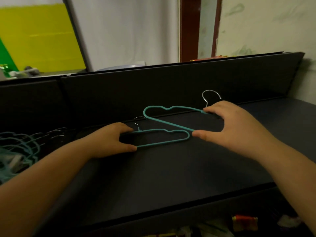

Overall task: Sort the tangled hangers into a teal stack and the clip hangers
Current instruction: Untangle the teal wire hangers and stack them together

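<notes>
Teal hangers, one gripped by each of the hands: left [112, 139] near hanger [162, 142], right [227, 124] far hanger [164, 120]

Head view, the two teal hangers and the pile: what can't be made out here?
- Right hand covers the far hanger below its hook.
- Left hand covers the near hanger at its left end.
- Pile: cut by left edge, blurred; clip hangers indistinguishable.
</notes>
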The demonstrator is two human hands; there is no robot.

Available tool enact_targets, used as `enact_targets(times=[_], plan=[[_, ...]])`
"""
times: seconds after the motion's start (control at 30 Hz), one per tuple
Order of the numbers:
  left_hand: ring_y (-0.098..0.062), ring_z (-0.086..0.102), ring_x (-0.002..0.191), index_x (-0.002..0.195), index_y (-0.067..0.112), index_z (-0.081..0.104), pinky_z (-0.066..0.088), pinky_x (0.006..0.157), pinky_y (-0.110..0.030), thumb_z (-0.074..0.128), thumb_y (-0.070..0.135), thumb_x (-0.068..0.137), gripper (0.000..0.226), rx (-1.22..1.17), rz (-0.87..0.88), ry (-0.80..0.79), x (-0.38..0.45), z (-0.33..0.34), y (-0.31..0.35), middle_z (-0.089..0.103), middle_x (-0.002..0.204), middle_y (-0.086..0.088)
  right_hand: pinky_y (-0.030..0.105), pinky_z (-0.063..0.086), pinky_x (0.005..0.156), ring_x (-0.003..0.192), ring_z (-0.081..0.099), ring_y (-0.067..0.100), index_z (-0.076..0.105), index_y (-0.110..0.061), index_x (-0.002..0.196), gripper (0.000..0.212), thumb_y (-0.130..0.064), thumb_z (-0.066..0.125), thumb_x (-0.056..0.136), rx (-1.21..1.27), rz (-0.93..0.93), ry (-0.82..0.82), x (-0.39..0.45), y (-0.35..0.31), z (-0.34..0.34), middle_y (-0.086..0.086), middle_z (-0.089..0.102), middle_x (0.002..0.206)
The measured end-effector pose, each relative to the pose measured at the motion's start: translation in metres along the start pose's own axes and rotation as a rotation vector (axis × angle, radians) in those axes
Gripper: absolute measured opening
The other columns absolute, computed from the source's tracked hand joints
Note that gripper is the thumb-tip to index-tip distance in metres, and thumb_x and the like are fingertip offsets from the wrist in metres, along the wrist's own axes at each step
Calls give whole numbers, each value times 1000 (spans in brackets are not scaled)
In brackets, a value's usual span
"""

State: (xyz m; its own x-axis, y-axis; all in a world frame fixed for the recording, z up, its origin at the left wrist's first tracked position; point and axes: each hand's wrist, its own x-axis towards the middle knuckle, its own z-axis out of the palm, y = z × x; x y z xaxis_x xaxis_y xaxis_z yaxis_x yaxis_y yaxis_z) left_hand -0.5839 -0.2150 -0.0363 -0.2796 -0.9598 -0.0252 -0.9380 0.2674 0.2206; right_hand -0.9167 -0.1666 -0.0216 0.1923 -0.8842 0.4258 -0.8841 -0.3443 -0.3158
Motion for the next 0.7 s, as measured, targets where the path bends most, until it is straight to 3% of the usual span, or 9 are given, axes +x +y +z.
enact_targets(times=[0.17,0.3,0.53,0.7], plan=[[-10,40,132,145,31,40,33,111,-32,68,54,79,75,-38,-45,0,2,9,6,39,148,7,25,42,88,108,43,-1,49,-30,139,89,-78,61,66,-27,-23,-63,10,-1,10,-18,45,125],[-11,37,134,147,28,35,30,106,-26,66,59,78,82,-35,-86,9,-15,6,1,35,151,6,24,41,86,107,45,-2,51,-30,137,87,-81,59,66,24,-69,-55,18,-11,18,-22,44,120],[-16,51,121,143,23,43,42,104,-35,54,66,79,79,129,-257,254,-101,-13,-48,51,136,1,19,39,82,106,46,0,52,-30,136,84,-74,64,66,71,-217,-190,38,-53,39,-17,49,121],[-19,43,130,145,20,40,34,106,-30,57,56,86,72,165,-339,303,-133,-20,-59,44,145,-1,25,43,88,110,46,3,50,-29,139,81,-69,68,72,23,-254,-288,60,-78,72,-12,50,128]])
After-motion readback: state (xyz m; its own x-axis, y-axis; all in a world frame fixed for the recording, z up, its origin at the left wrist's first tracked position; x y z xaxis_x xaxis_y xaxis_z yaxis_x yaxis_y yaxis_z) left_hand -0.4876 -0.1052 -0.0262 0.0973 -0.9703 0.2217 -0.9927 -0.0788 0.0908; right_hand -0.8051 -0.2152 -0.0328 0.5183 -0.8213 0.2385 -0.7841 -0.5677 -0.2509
